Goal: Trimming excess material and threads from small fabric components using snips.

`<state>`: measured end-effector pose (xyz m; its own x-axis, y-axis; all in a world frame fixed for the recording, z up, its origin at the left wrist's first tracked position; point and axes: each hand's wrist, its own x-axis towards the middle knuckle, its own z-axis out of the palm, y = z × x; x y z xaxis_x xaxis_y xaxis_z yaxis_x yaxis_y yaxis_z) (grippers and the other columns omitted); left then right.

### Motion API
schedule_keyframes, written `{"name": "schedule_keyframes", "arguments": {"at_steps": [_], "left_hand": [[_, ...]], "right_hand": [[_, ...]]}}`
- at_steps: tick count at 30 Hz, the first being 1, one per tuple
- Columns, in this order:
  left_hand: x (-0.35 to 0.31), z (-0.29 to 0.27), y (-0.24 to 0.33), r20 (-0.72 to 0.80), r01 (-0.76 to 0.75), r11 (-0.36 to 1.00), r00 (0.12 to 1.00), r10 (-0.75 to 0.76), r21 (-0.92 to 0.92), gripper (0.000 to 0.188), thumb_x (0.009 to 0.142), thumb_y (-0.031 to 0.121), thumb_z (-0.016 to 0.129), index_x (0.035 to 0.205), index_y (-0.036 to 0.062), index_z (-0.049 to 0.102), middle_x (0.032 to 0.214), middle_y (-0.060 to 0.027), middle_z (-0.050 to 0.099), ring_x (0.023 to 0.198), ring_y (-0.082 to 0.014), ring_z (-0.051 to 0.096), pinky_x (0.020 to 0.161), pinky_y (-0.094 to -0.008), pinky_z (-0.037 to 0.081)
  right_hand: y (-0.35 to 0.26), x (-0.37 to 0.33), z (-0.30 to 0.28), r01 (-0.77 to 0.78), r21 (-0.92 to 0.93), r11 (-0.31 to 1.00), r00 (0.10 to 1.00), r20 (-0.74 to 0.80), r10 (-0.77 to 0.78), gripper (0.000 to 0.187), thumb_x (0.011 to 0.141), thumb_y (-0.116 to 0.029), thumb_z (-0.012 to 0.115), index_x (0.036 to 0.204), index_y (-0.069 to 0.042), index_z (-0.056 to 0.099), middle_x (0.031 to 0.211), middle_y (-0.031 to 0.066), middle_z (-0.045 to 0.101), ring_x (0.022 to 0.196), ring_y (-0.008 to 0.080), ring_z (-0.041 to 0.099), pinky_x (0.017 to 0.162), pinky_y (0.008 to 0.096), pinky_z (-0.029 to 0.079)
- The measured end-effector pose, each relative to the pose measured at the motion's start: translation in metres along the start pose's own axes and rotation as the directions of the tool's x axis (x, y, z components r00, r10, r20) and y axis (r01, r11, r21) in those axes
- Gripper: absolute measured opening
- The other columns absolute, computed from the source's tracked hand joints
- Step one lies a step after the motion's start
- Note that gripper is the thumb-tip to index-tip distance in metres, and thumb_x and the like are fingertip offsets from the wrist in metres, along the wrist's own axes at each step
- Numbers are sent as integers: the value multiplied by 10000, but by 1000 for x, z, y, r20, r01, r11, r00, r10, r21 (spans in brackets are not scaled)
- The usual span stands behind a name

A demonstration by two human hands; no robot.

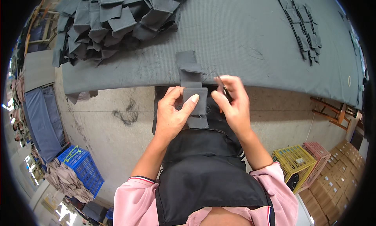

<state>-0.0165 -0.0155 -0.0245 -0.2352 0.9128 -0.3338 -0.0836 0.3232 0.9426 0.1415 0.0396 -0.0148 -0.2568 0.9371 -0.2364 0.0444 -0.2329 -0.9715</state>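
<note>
So I'm looking down at a small grey fabric piece (197,104), kind of a folded rectangular patch, held up just off the near edge of the table (250,42), about midway along it. My left hand (172,114) is pinching it from the left side, thumb pressed flat across the front with the fingers curled behind, so that hand is closed on the cloth. My right hand (233,102) sits right beside the patch's right edge and is wrapped around a small dark tool (224,89), looks like thread snips, with the tip poking up toward the table edge; I can't tell if the blades touch the fabric. A few loose threads hang off the patch. Just above it, a second grey piece (188,65) of the same kind lies on the table right at the near edge, partly folded over itself. Going further out, the far left corner of the table carries a big heap of the same grey pieces (113,22), stacked overlapping like shingles, and toward the far right there's a narrower row of darker strips (303,28). Below the table is concrete floor with a tuft of thread scraps (127,114), a blue crate (82,167) lower left, and yellow (293,159) and pink (319,153) crates lower right.
</note>
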Motion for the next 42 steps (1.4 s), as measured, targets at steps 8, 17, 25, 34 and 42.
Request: {"name": "schedule_keyframes", "arguments": {"at_steps": [8,17,25,34,42], "left_hand": [[5,5,-1,-30,-72,996,997,73,44,236,805,142,728,855,-38,585,755,-26,494,684,-79,438,630,-226,397],[7,-3,6,9,-106,987,994,106,121,233,797,141,730,839,-42,591,752,-25,498,694,-105,436,645,-241,392],[7,-1,9,-24,-49,995,998,51,84,218,796,144,728,823,-37,609,727,-28,512,691,-118,447,645,-240,393],[10,4,18,53,-303,857,949,309,416,188,736,95,734,781,-22,593,678,-71,517,675,-199,465,572,-310,403],[10,3,19,83,-359,808,928,364,468,166,717,76,722,756,-5,583,681,-68,521,688,-211,473,568,-326,406]], "right_hand": [[0,-7,-15,466,-551,693,865,118,-488,309,695,-39,728,979,-26,605,794,95,619,626,213,611,523,281,462],[3,2,-12,540,-505,674,823,149,-548,277,691,-25,723,948,-15,621,770,100,622,619,244,603,538,307,470],[2,-2,-14,579,-504,641,768,71,-637,264,699,1,719,946,-4,625,800,111,638,618,231,601,539,310,478],[-5,4,-4,565,-573,594,792,174,-585,319,651,-30,749,955,-32,653,780,67,549,555,173,540,486,284,435],[-3,8,-5,581,-525,622,801,232,-552,316,638,-35,749,939,-30,656,765,66,547,545,183,541,478,290,439]]}}
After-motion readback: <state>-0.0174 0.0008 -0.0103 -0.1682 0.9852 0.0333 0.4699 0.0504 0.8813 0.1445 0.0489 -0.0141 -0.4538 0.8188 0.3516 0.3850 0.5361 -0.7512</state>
